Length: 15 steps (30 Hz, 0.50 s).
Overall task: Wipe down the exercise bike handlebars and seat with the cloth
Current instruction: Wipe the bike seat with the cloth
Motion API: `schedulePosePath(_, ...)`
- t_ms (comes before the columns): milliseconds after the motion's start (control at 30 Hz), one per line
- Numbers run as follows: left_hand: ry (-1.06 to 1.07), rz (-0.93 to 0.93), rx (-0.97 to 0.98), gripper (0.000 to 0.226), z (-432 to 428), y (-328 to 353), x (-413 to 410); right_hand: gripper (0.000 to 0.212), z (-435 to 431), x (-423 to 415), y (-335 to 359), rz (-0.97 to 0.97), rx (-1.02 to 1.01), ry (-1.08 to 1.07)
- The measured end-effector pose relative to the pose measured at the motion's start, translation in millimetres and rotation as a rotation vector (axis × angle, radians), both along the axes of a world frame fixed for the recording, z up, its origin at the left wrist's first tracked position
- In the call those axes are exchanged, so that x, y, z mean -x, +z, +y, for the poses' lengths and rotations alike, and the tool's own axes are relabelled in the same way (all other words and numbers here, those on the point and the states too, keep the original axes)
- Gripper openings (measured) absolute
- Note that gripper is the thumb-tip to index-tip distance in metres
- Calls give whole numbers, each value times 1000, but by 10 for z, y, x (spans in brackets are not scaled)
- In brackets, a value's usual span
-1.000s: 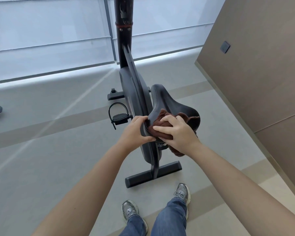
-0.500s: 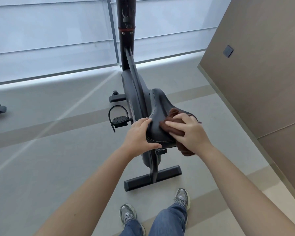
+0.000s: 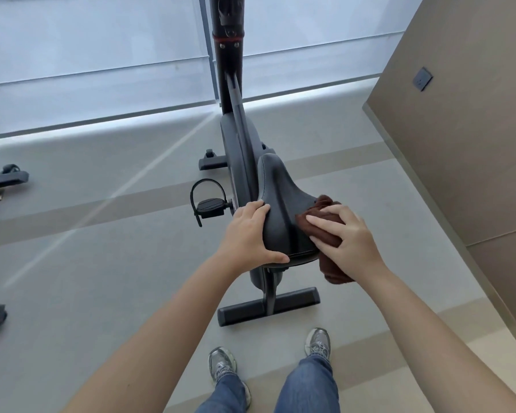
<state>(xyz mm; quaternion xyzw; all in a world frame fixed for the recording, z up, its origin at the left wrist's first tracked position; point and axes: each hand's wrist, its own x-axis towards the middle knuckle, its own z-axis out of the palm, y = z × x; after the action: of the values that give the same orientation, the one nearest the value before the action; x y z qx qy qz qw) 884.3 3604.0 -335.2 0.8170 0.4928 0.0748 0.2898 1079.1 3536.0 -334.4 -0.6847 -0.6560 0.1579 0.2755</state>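
No lettering can be read on the exercise bike (image 3: 236,135) or elsewhere.

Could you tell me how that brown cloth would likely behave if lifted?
The crumpled brown cloth is probably floppy: its end hangs limp below the black padded seat. Its fuzzy surface under the right hand likely grips rather than slips.

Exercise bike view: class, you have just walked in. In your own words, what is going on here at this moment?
A person stands behind a black exercise bike, looking down at it. The left hand holds the left edge of the seat, thumb at its rear rim. The right hand presses a bunched brown cloth against the seat's right side, with part of the cloth hanging below the hand. The handlebars are out of view.
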Motion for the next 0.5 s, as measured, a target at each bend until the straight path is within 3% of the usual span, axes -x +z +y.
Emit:
schedulePosePath(233, 0, 117, 6, 105, 72, 88, -64, 32, 673, -78, 102, 163, 178, 92)
schedulePosePath(500, 42, 107, 41, 109, 12, 118, -60, 41, -76, -292, -182, 321, -84, -43)
